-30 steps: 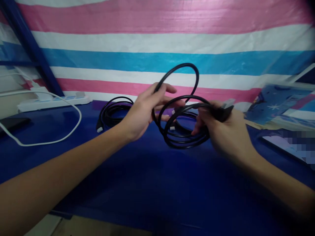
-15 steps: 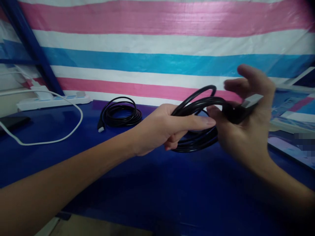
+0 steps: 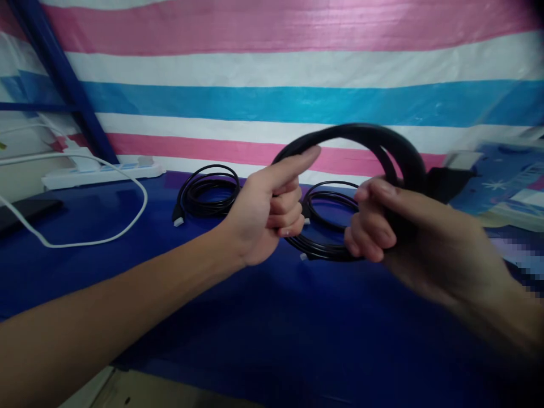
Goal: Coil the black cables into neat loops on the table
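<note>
Head camera: A coiled black cable (image 3: 352, 130) hangs above a blue tabletop (image 3: 276, 317), stretched between two bare hands, its long axis running left to right and its upper strands bowed in an arch. The left hand (image 3: 263, 209) has its fingers curled tight around the coil's left end, thumb extended up and to the right along the strands. The right hand (image 3: 429, 238), slightly blurred, is clamped on the right end; beyond it a dark connector (image 3: 450, 182) points right and a little upward. A second coil (image 3: 211, 195) lies to the left, its plug (image 3: 178, 219) aimed down toward the near side. More black loops (image 3: 334, 195) show behind and between the hands; which of the lower strands belong to the held cable cannot be told. A striped sheet (image 3: 272, 105) rises behind, while broad blue surface runs from below the hands to the table's near edge.
</note>
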{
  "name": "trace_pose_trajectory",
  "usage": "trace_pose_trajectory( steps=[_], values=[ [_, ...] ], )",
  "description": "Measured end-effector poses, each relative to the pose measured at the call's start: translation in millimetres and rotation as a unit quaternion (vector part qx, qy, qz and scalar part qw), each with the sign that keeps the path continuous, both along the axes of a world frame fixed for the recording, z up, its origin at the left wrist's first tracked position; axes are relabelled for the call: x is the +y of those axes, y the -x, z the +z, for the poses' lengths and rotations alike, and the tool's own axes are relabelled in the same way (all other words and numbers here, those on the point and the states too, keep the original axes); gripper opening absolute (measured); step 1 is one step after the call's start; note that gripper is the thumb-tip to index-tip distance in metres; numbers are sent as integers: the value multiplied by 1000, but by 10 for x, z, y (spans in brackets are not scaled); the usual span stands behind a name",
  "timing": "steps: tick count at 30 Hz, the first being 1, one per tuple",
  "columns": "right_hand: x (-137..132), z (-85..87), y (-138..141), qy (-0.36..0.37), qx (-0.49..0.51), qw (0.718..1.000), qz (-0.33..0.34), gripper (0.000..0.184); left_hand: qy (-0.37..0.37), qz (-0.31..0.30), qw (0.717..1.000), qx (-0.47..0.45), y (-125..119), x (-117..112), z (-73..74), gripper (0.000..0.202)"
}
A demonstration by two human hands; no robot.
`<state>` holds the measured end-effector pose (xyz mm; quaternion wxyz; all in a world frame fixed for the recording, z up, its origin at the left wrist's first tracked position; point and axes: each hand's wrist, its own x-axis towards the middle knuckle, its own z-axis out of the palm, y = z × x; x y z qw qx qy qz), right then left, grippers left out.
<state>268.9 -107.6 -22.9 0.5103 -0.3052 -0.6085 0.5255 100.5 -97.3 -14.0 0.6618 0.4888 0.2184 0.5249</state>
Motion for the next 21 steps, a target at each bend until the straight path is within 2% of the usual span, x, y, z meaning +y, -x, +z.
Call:
trace_pose_trajectory(
  steps=[2, 5, 9, 13, 17, 21],
  values=[
    [9, -14, 3, 20, 15, 1000, 3, 27, 16, -10, 1000, -2, -5, -5, 20, 51],
    [29, -45, 0, 24, 4, 999, -37, 33, 28, -40, 998, 27, 18, 15, 36, 52],
    [42, -55, 0, 9, -24, 995, -97, 29, 54, -64, 995, 62, 31, 61, 11, 51],
    [37, 5, -40, 75, 6, 995, -61, 21, 49, -54, 993, 97, 13, 108, -61, 47],
    [44, 70, -153, 130, -39, 990, -23, 9, -21, -42, 988, 148, 17, 104, -76, 28],
    [12, 86, -149, 162, -70, 984, 4, 17, 1, -56, 976, 212, 20, 6, 8, 6]
  ],
)
